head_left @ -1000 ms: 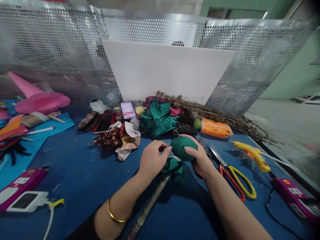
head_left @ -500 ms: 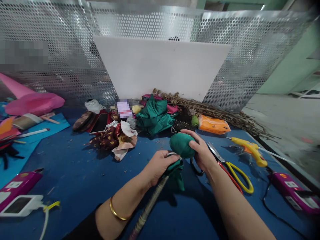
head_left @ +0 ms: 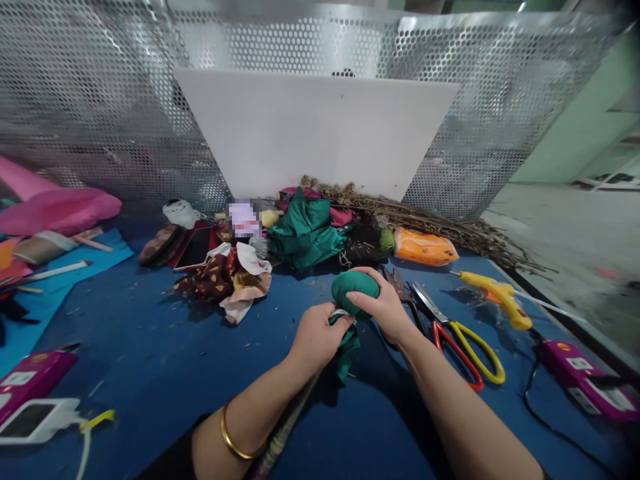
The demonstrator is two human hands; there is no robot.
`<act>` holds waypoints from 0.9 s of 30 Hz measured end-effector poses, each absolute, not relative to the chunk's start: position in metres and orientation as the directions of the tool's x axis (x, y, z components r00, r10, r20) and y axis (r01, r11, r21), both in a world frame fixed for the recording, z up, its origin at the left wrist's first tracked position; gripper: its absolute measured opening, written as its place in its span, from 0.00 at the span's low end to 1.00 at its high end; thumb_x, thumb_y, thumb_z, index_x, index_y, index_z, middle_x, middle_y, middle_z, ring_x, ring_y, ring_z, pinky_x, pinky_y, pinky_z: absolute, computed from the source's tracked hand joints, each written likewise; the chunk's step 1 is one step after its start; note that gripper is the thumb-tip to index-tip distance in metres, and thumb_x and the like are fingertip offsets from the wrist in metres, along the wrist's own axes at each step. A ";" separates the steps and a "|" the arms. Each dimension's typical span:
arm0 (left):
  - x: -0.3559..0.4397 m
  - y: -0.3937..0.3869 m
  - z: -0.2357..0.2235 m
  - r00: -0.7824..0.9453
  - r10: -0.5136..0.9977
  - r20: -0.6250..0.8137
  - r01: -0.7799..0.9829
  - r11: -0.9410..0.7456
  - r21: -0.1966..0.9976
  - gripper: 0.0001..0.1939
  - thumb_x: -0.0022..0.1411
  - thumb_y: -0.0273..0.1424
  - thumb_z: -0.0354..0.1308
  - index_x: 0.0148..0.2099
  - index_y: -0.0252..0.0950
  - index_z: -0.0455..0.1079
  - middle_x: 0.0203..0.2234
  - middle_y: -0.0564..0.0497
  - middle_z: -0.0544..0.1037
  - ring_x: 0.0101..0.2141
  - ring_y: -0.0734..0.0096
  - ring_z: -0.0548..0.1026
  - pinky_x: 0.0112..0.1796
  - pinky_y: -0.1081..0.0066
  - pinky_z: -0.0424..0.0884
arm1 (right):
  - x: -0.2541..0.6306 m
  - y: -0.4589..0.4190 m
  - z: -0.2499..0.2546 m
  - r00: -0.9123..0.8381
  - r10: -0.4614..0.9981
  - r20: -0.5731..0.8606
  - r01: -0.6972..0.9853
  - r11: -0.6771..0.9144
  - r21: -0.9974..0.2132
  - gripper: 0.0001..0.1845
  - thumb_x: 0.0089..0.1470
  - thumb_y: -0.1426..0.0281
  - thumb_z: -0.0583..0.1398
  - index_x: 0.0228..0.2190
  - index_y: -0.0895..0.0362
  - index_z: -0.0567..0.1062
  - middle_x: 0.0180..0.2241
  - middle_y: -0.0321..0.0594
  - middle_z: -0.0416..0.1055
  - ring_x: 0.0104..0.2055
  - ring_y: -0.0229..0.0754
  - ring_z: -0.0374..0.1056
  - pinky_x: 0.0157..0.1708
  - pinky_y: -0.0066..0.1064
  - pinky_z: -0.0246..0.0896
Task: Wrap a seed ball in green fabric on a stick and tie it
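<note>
A round ball covered in green cloth (head_left: pixel 354 288) tops a long stick (head_left: pixel 286 433) that slants down toward me. My right hand (head_left: pixel 383 303) curls around the ball's right side, with the thumb across its front. Just below the ball, my left hand (head_left: pixel 316 337) pinches the gathered neck of the cloth. A loose green tail (head_left: pixel 345 360) of the cloth hangs under the fingers, and a thin pale strip shows at the neck. The upper end of the stick is hidden by the left hand and the cloth.
Red-and-yellow-handled scissors (head_left: pixel 467 347), a dark-handled tool (head_left: pixel 413 303) and a yellow glue gun (head_left: pixel 500 297) lie to the right. Behind are crumpled green cloth (head_left: pixel 307 233), dry stems (head_left: pixel 430 220) and an orange packet (head_left: pixel 425 247). A purple power strip (head_left: pixel 583 380) sits far right.
Both hands and the ball have shifted slightly left, and the ball sits lower against the left hand. My right hand reaches further over the ball. More of the dark-handled tool shows.
</note>
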State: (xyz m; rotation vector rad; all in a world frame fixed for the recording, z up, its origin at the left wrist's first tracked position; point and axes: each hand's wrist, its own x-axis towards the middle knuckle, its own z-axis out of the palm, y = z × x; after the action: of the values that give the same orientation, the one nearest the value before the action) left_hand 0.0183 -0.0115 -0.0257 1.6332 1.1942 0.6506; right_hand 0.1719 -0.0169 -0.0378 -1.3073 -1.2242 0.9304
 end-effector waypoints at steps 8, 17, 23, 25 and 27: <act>0.014 -0.009 -0.022 0.360 0.930 -0.078 0.473 -0.110 0.874 0.11 0.52 0.36 0.57 0.33 0.34 0.74 0.24 0.51 0.75 0.27 0.68 0.70 0.28 0.73 0.60 | 0.172 -0.020 -0.033 0.108 0.981 0.162 0.128 0.148 -0.981 0.41 0.33 0.59 0.70 0.50 0.51 0.65 0.46 0.39 0.67 0.45 0.47 0.67 0.45 0.36 0.62; 0.012 -0.009 -0.024 0.317 0.948 -0.006 0.518 -0.168 0.839 0.08 0.51 0.35 0.59 0.33 0.37 0.74 0.25 0.49 0.77 0.28 0.63 0.73 0.29 0.71 0.60 | 0.166 -0.017 -0.046 0.173 0.954 0.245 0.205 0.209 -0.956 0.35 0.37 0.57 0.67 0.48 0.52 0.66 0.46 0.41 0.68 0.48 0.50 0.64 0.49 0.41 0.59; 0.012 -0.009 -0.023 0.331 0.944 0.000 0.512 -0.179 0.840 0.15 0.47 0.39 0.64 0.38 0.38 0.72 0.31 0.49 0.77 0.33 0.61 0.73 0.32 0.70 0.61 | 0.168 -0.019 -0.042 0.205 0.975 0.084 0.053 0.074 -0.996 0.31 0.41 0.57 0.65 0.48 0.52 0.67 0.43 0.39 0.70 0.44 0.48 0.67 0.46 0.39 0.62; 0.010 -0.006 -0.021 0.366 0.930 -0.033 0.442 -0.143 0.885 0.15 0.48 0.42 0.63 0.34 0.37 0.71 0.28 0.51 0.76 0.31 0.65 0.71 0.30 0.72 0.60 | 0.167 -0.020 -0.040 0.228 0.970 0.084 0.021 0.082 -0.996 0.28 0.43 0.58 0.65 0.46 0.52 0.68 0.41 0.38 0.71 0.43 0.46 0.67 0.45 0.38 0.62; 0.009 -0.002 -0.019 0.380 0.921 -0.085 0.349 -0.058 0.936 0.18 0.53 0.48 0.58 0.28 0.36 0.69 0.22 0.53 0.71 0.26 0.70 0.68 0.26 0.73 0.57 | 0.166 -0.020 -0.040 0.211 0.972 0.099 -0.010 0.103 -0.995 0.26 0.44 0.59 0.64 0.46 0.52 0.68 0.41 0.38 0.71 0.43 0.45 0.66 0.45 0.36 0.62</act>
State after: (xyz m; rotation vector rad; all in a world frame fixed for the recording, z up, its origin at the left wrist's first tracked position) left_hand 0.0086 -0.0018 -0.0194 1.6173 1.1528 0.7006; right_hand 0.1661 -0.0202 -0.0398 -1.2124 -1.0840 0.9900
